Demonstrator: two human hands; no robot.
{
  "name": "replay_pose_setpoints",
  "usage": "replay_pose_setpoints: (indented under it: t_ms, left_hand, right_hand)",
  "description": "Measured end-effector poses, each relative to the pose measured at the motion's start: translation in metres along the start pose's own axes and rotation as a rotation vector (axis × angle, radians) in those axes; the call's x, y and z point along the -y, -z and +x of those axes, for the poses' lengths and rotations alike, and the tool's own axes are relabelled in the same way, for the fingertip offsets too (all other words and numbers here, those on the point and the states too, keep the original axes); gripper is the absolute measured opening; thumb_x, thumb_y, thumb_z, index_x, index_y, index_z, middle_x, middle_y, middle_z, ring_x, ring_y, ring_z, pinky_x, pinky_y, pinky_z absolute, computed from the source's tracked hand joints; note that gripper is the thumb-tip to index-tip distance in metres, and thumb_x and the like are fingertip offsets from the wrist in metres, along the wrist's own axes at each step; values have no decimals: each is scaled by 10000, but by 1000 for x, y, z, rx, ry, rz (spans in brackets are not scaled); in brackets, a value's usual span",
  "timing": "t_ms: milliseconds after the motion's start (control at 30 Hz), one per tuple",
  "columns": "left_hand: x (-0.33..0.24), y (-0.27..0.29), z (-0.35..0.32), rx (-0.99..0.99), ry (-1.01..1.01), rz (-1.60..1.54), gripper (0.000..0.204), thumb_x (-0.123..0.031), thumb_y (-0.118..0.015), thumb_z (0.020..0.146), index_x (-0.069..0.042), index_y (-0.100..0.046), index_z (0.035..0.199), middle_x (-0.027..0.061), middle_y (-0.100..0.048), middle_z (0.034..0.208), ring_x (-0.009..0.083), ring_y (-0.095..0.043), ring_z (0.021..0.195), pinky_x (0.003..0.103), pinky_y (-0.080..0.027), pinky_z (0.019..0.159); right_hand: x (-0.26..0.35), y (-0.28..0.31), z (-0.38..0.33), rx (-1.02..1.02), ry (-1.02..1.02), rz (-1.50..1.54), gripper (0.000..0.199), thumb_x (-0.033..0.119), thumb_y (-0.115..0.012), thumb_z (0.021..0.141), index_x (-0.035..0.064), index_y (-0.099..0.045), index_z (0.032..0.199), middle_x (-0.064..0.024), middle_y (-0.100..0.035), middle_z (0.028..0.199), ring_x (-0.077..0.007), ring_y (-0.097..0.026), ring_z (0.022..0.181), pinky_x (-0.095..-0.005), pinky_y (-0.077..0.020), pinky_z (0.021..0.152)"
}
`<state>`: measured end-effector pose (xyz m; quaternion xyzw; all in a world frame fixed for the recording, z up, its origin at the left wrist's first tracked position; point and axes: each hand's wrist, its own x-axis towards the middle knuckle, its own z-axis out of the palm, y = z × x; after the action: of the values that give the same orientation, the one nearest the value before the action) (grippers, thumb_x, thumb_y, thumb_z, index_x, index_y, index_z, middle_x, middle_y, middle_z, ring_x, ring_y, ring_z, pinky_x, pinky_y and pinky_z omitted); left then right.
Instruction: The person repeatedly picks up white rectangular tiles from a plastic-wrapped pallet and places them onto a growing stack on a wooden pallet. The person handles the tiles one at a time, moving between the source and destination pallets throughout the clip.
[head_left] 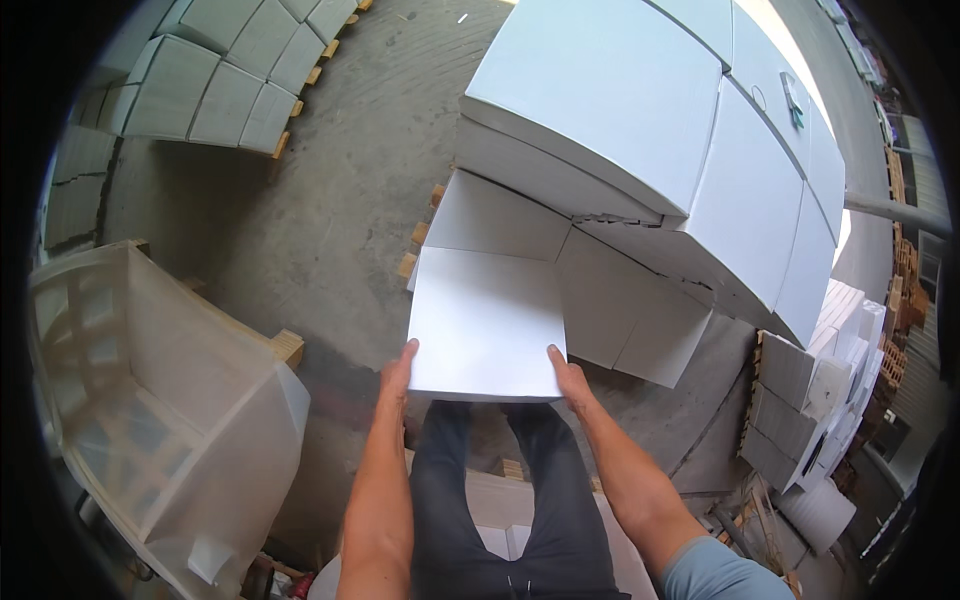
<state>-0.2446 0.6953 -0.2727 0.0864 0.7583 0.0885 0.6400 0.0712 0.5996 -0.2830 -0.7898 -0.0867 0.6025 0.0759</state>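
A closed white cardboard box (pixel 487 325) is held level in front of my legs, between both hands. My left hand (pixel 397 370) grips its near left edge, thumb on top and the other fingers hidden beneath or behind the side. On the near right edge my right hand (pixel 569 378) holds it the same way. The far edge of the box meets, or overlaps in view, a white box (pixel 495 215) in the low layer of a stack. Whether the two touch I cannot tell. Taller white boxes (pixel 610 80) rise behind, with a tape dispenser-like object (pixel 793 100) on top.
Wooden pallet ends (pixel 408 264) stick out under the stack's left side. A crate lined with translucent plastic sheet (pixel 215 440) stands at left. More boxes on a pallet (pixel 215 85) are at far left. Flat cardboard piles (pixel 790 420) stand at right on the concrete floor (pixel 330 190).
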Motion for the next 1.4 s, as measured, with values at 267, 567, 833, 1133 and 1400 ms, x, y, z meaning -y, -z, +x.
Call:
replay_pose_setpoints:
  t_ms: [267,567,833,1133,1400]
  left_hand:
    - [147,-23,73,-90,-9,-1191,386,-278,-386,843,36,-525,1019,143,-566,1031,272,-548,958,372,-465,793]
    - [167,-30,146,-169,-231,-587,330,-125,-323,854,54,-537,1030,122,-587,1005,245,-574,916,345,-484,782]
    - [94,-49,178,50,-122,-979,300,-121,-345,864,43,-531,1034,130,-579,1026,247,-560,953,361,-471,822]
    - [9,-67,209,181,-182,-975,349,-209,-308,918,22,-487,1108,125,-542,1117,246,-522,1036,360,-428,907]
    - [-18,-82,193,50,-175,-960,465,-324,-297,938,19,-374,1242,138,-408,1283,268,-408,1176,406,-335,997]
  right_hand:
    - [-107,-69,50,-131,-387,1190,355,292,-317,903,59,-511,1089,-89,-577,1051,-261,-560,957,-423,-467,809]
    - [-132,-105,116,86,-483,1416,360,295,-296,907,86,-487,1131,-93,-534,1126,-275,-513,1033,-459,-433,860]
    - [-56,-81,119,18,-551,1368,364,316,-346,886,87,-467,1143,-86,-501,1174,-271,-472,1090,-460,-368,921]
    - [11,-72,132,136,-435,1471,342,314,-366,869,141,-479,1141,-59,-516,1144,-248,-494,1054,-456,-388,887]
    - [21,-75,140,134,-348,1310,437,406,-410,853,144,-439,1201,-63,-499,1177,-247,-476,1083,-440,-361,916]
